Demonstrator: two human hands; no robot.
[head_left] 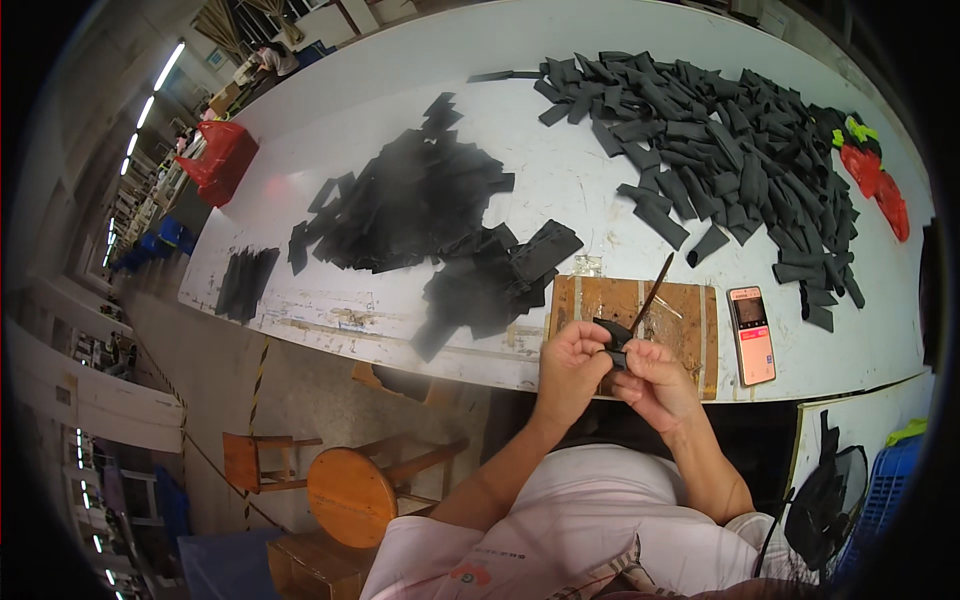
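Note:
My left hand (570, 362) and my right hand (655, 385) meet just over the front edge of the white table (330, 130). Both pinch a small black fabric piece (612, 335) between their fingertips. A thin dark stick-like tool (652, 292) rises from the right hand and leans up to the right, over a brown wooden board (690, 310). Left of the board lies a flat heap of black cut pieces (430, 210). A wider spread of folded black pieces (720, 150) covers the far right of the table.
A phone with a lit pink screen (751, 335) lies right of the board. Red items (875, 180) sit at the table's right end, a red bag (220, 160) at its left. A round wooden stool (350, 495) stands below left. A blue crate (885, 490) is at lower right.

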